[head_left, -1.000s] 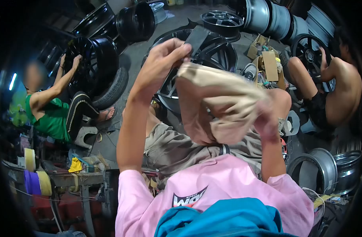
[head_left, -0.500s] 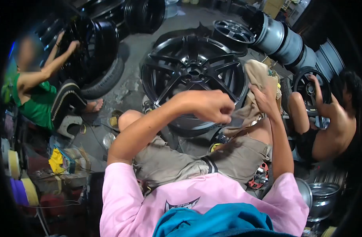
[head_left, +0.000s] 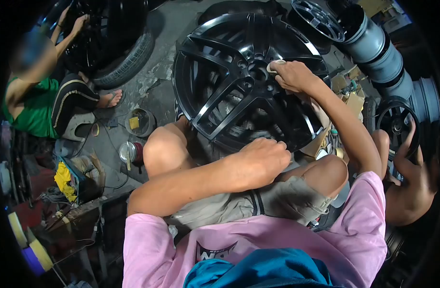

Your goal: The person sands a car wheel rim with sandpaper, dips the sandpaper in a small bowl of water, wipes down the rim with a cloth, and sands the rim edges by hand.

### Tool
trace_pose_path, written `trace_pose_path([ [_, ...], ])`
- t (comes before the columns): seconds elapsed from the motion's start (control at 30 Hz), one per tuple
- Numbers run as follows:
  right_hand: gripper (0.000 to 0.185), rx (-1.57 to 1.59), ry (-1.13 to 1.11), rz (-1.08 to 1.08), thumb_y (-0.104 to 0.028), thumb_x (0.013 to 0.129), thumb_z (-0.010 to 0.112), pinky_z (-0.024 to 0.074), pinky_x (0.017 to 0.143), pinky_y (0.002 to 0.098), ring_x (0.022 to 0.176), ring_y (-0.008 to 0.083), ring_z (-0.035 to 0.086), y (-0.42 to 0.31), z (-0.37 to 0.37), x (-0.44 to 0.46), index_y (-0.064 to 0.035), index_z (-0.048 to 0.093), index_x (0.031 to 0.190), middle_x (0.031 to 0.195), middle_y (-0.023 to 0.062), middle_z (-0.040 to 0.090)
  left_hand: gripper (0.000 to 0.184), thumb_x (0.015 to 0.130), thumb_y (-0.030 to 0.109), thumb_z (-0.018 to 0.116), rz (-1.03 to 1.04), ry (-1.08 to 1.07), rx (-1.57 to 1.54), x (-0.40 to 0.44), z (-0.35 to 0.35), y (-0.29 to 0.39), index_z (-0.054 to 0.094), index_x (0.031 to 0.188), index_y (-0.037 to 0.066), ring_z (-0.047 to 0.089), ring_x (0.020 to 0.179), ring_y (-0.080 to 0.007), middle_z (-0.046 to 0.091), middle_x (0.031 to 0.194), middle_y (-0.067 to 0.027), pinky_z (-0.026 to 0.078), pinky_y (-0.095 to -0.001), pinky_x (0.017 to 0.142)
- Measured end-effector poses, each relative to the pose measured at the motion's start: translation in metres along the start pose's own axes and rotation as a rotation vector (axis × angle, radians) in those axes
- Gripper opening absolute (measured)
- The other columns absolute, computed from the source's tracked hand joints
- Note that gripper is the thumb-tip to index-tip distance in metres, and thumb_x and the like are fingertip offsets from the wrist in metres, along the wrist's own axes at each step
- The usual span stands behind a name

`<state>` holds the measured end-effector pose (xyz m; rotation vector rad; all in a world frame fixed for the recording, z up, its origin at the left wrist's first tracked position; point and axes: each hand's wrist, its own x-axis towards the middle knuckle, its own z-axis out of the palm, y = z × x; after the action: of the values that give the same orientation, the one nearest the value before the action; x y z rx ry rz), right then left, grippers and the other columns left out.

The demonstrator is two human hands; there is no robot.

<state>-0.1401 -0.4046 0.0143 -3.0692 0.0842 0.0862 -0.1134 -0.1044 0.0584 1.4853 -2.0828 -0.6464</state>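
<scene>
A large glossy black wheel rim (head_left: 215, 108) with twin spokes lies face up before my knees. Over its hub area, my right hand (head_left: 294, 77) presses a beige cloth (head_left: 276, 66) against the spokes near the centre hole; most of the cloth is hidden under the hand. My left hand (head_left: 263, 163) is closed in a fist above my lap, close to the rim's near edge. Its fingers curl away from view, so whatever they may hold is hidden.
At left a person in green (head_left: 37, 103) sits by an upright black wheel with a tyre (head_left: 129, 62). Silver rims (head_left: 385, 60) line the upper right. Another person (head_left: 411, 187) handles a black rim (head_left: 397, 127). A red can (head_left: 133, 152) stands beside my left knee.
My right hand has moved left with the cloth, from beside the rim onto its hub area. My left hand has dropped nearer my lap. The view has tilted down.
</scene>
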Motion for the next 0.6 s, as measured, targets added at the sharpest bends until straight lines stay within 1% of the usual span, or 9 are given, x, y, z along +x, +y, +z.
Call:
trace_pose_path([
  [0.1, 0.021, -0.132, -0.038, 0.203, -0.018, 0.093, 0.059, 0.0607, 0.076, 0.0510, 0.086, 0.0409, 0.075, -0.026, 0.014, 0.008, -0.0040, 0.067, 0.108, 0.094, 0.0219, 0.075, 0.011, 0.085, 0.003, 0.067, 0.001, 0.025, 0.013, 0.000, 0.005, 0.002, 0.067, 0.091, -0.006, 0.072, 0.091, -0.0396, 0.068, 0.095, -0.0219, 0.059, -0.0492, 0.079],
  [0.13, 0.018, -0.138, 0.099, 0.169, -0.016, 0.092, 0.061, 0.0614, 0.077, 0.0492, 0.087, 0.0387, 0.076, -0.033, 0.021, 0.009, -0.0019, 0.069, 0.100, 0.092, 0.0221, 0.076, 0.011, 0.086, 0.003, 0.067, 0.001, 0.016, 0.018, 0.003, 0.007, 0.002, 0.067, 0.092, -0.006, 0.072, 0.092, -0.0392, 0.068, 0.096, -0.0216, 0.059, -0.0490, 0.080],
  [0.23, 0.024, -0.086, 0.113, 0.308, -0.020, 0.097, 0.058, 0.0609, 0.083, 0.0517, 0.092, 0.0414, 0.076, -0.029, 0.031, 0.029, -0.0009, 0.070, 0.103, 0.096, 0.0253, 0.076, 0.011, 0.086, 0.003, 0.066, -0.008, 0.041, 0.031, 0.002, 0.001, 0.004, 0.067, 0.093, -0.006, 0.071, 0.093, -0.0388, 0.068, 0.098, -0.0212, 0.058, -0.0486, 0.081],
  [0.3, 0.034, 0.135, 0.087, 0.451, -0.027, 0.100, 0.054, 0.0587, 0.090, 0.0542, 0.098, 0.0452, 0.074, -0.002, 0.025, 0.037, 0.0013, 0.070, 0.109, 0.101, 0.0290, 0.075, 0.011, 0.086, 0.003, 0.066, 0.000, 0.066, 0.026, 0.000, -0.003, 0.006, 0.067, 0.093, -0.006, 0.071, 0.093, -0.0387, 0.068, 0.099, -0.0210, 0.058, -0.0483, 0.082],
  [0.33, 0.040, 0.279, 0.237, 0.433, -0.032, 0.101, 0.053, 0.0566, 0.090, 0.0523, 0.099, 0.0472, 0.072, 0.011, 0.023, 0.035, 0.0014, 0.069, 0.114, 0.104, 0.0299, 0.074, 0.011, 0.086, 0.002, 0.066, -0.035, 0.039, 0.034, -0.002, -0.005, 0.007, 0.067, 0.094, -0.006, 0.071, 0.095, -0.0385, 0.068, 0.099, -0.0206, 0.057, -0.0476, 0.083],
  [0.37, 0.040, 0.574, 0.201, 0.363, -0.033, 0.101, 0.053, 0.0550, 0.087, 0.0473, 0.095, 0.0429, 0.073, 0.030, 0.017, 0.027, 0.0010, 0.068, 0.114, 0.101, 0.0269, 0.074, 0.011, 0.086, 0.001, 0.066, -0.072, 0.012, 0.040, -0.004, -0.006, 0.006, 0.067, 0.094, -0.006, 0.070, 0.096, -0.0382, 0.068, 0.099, -0.0203, 0.057, -0.0470, 0.083],
  [0.47, 0.033, 0.582, 0.114, 0.310, -0.027, 0.100, 0.053, 0.0542, 0.085, 0.0441, 0.090, 0.0350, 0.073, 0.003, -0.026, -0.010, 0.0006, 0.065, 0.114, 0.096, 0.0219, 0.073, 0.011, 0.086, 0.000, 0.065, -0.079, -0.044, 0.003, -0.008, -0.007, 0.006, 0.068, 0.095, -0.006, 0.070, 0.100, -0.0375, 0.068, 0.100, -0.0199, 0.056, -0.0462, 0.086],
  [0.5, 0.030, 0.685, 0.207, 0.235, -0.023, 0.098, 0.056, 0.0556, 0.087, 0.0473, 0.092, 0.0390, 0.074, -0.007, -0.014, -0.019, -0.0016, 0.065, 0.116, 0.097, 0.0239, 0.074, 0.011, 0.086, 0.000, 0.065, -0.081, -0.039, -0.003, -0.007, -0.006, 0.007, 0.068, 0.095, -0.006, 0.070, 0.100, -0.0375, 0.068, 0.100, -0.0199, 0.056, -0.0462, 0.086],
  [0.6, 0.035, 0.230, -0.050, 0.115, -0.019, 0.094, 0.061, 0.0562, 0.085, 0.0565, 0.095, 0.0487, 0.070, -0.038, -0.001, -0.025, -0.0067, 0.062, 0.126, 0.099, 0.0292, 0.073, 0.012, 0.085, -0.001, 0.064, -0.064, -0.084, 0.003, -0.005, -0.002, 0.013, 0.068, 0.096, -0.006, 0.069, 0.102, -0.0370, 0.068, 0.101, -0.0198, 0.056, -0.0459, 0.087],
])
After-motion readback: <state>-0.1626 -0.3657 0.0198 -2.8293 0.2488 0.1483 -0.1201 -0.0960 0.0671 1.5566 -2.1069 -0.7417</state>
